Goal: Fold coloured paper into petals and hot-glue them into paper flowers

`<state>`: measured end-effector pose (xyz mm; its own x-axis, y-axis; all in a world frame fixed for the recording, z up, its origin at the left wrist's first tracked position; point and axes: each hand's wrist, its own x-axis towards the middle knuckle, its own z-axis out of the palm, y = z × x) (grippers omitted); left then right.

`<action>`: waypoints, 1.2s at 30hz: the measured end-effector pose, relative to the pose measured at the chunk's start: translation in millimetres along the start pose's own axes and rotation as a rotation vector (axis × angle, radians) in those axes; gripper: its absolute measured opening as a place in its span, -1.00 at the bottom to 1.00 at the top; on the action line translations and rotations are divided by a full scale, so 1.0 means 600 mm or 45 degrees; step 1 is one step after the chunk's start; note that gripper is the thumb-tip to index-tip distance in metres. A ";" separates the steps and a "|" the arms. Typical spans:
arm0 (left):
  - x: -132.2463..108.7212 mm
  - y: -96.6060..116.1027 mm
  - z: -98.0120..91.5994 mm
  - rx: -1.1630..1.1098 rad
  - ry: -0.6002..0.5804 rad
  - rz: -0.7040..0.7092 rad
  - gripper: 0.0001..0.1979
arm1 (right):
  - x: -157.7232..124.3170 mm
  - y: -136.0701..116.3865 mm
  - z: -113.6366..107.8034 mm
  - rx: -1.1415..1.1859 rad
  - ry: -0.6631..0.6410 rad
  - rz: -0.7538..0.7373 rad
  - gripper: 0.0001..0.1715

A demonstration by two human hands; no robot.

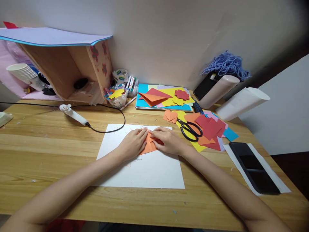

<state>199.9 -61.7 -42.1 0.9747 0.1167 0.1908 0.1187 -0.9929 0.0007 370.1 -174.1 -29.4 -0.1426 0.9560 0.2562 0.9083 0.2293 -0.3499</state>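
A folded piece of orange paper (148, 147) lies on a white sheet (154, 174) in front of me, both hands on it. My left hand (134, 143) holds down its left side, fingers together and reaching to the top, thumb lower on the paper. With bent fingers, my right hand (166, 140) grips the upper right part at a fold. The fingers hide much of the paper's outline. Close by on the right are a small folded orange paper heart (170, 116) and black-handled scissors (190, 130).
Red paper scraps (210, 127) overlap to the right, near a black phone (253, 167). Coloured sheets (142, 101) lie at the back beside a tub of scraps (117, 98). A white corded tool (73, 115) rests left of the sheet, before an open box (100, 69).
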 end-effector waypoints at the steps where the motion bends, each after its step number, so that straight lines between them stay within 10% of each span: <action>1: 0.000 0.001 -0.002 -0.004 -0.008 0.002 -0.59 | 0.000 0.000 -0.001 0.012 0.000 -0.001 -0.68; 36: 0.001 0.004 -0.006 -0.039 -0.019 -0.055 -0.58 | -0.002 -0.008 -0.072 -0.360 -0.364 0.036 -0.63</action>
<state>200.1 -64.2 -38.4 0.9716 0.1593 0.1750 0.1549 -0.9872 0.0389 383.0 -184.1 10.8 -0.1833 0.9827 -0.0251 0.9802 0.1807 -0.0814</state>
